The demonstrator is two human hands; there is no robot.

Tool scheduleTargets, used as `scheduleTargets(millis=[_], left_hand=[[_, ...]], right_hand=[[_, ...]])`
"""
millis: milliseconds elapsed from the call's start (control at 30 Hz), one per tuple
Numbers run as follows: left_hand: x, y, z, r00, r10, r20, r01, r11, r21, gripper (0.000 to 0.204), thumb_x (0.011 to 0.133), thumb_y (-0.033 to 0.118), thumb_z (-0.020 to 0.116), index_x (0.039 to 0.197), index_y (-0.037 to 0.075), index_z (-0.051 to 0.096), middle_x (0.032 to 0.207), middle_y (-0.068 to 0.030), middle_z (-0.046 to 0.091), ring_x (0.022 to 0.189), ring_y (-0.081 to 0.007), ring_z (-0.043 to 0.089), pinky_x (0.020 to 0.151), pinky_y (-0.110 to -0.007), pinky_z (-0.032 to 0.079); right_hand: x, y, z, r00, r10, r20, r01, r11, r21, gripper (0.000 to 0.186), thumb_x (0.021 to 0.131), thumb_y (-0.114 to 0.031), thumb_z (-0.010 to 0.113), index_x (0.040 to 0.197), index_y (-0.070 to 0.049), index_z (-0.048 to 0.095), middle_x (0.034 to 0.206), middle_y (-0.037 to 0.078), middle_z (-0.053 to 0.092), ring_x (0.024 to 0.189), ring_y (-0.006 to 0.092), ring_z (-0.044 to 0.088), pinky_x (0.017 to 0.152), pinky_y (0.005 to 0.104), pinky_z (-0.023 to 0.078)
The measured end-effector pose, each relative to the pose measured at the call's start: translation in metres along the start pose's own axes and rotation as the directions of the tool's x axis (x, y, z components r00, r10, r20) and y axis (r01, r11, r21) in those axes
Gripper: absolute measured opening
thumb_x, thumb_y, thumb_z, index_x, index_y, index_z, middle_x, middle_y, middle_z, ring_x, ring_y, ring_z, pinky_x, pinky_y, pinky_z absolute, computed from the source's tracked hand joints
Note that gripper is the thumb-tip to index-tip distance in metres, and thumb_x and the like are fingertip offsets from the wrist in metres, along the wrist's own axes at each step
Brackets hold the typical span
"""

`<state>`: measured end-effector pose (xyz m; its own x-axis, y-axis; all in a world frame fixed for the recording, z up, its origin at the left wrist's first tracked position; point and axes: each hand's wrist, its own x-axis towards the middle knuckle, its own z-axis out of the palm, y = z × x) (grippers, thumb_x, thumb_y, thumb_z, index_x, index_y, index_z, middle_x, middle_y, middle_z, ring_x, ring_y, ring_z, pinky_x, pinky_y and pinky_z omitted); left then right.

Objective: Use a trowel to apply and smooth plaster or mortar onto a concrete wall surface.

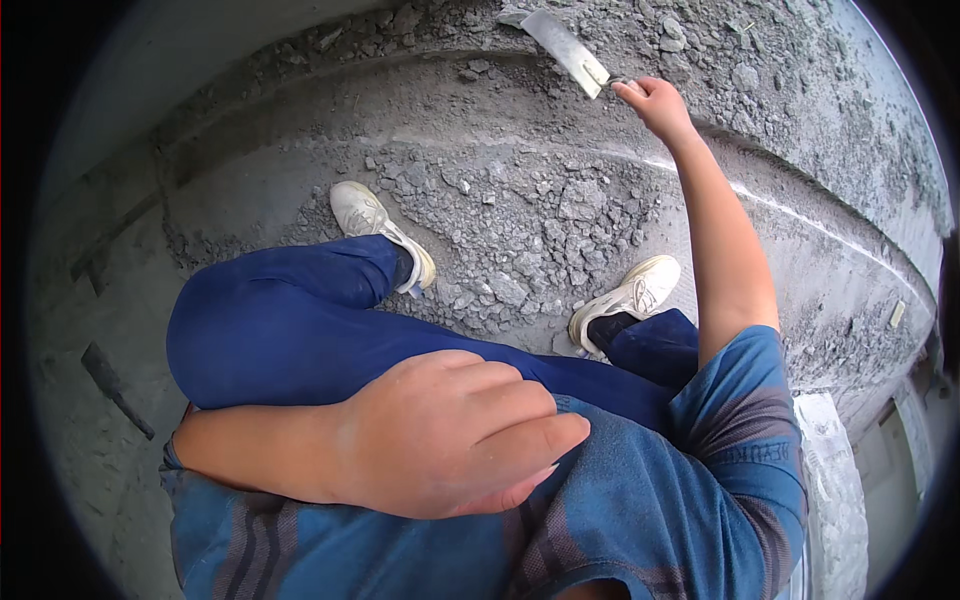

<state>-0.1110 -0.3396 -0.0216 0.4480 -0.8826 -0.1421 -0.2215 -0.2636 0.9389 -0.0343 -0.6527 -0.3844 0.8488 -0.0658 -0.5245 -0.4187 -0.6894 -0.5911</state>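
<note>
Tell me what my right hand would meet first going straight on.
Beyond the flat metal tool it holds, your right hand would probably meet grey rubble first, though depth is unclear.

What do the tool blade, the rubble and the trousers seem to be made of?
Tool blade: probably steel, smooth, with a pale sheen. Rubble: likely broken concrete or mortar, rough and matte, in jagged grey lumps. Trousers: some cloth, matte blue, softly creased.

blade tool [562, 48]: silvery grey | rubble [505, 288]: mottled grey | trousers [270, 330]: navy blue | shirt [620, 480]: teal-blue, grey-brown stripes | shoes [355, 208]: cream-white | sock [403, 265]: black
</note>
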Motion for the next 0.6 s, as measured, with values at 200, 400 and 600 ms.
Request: scheduleTargets(millis=[200, 400, 600], left_hand=[[-0.005, 0.004, 0.003, 0.998, -0.043, -0.038, 0.042, 0.999, -0.028, 0.037, 0.076, 0.016, 0.072, 0.111, 0.006, 0.066, 0.089, -0.004, 0.065, 0.07, -0.0214, 0.063, 0.059, -0.031, 0.048], [-0.011, -0.002, 0.003, 0.991, -0.127, -0.036, 0.123, 0.989, -0.082, 0.036, 0.078, 0.016, 0.071, 0.112, 0.005, 0.066, 0.09, -0.0057, 0.066, 0.071, -0.0224, 0.064, 0.06, -0.032, 0.049], [-0.009, -0.003, 0.005, 0.988, -0.152, -0.017, 0.149, 0.984, -0.101, 0.035, 0.079, 0.016, 0.071, 0.111, 0.004, 0.066, 0.091, -0.0073, 0.067, 0.072, -0.0231, 0.065, 0.061, -0.033, 0.05]], right_hand=[[-0.007, -0.061, 0.111, 0.969, -0.035, 0.244, 0.081, 0.98, -0.182, 0.053, 0.086, -0.054, 0.06, 0.099, -0.003, 0.07, 0.099, 0.02, 0.07, 0.094, 0.0357, 0.066, 0.085, 0.045, 0.051], [-0.002, -0.075, 0.148, 0.984, -0.008, 0.178, 0.06, 0.956, -0.286, 0.045, 0.087, -0.047, 0.063, 0.101, -0.005, 0.07, 0.103, 0.018, 0.07, 0.096, 0.034, 0.067, 0.084, 0.0432, 0.052], [0.021, -0.075, 0.122, 0.981, -0.012, 0.196, 0.088, 0.918, -0.386, 0.04, 0.085, -0.045, 0.068, 0.097, -0.007, 0.072, 0.097, 0.015, 0.072, 0.092, 0.0325, 0.069, 0.081, 0.0419, 0.054]])
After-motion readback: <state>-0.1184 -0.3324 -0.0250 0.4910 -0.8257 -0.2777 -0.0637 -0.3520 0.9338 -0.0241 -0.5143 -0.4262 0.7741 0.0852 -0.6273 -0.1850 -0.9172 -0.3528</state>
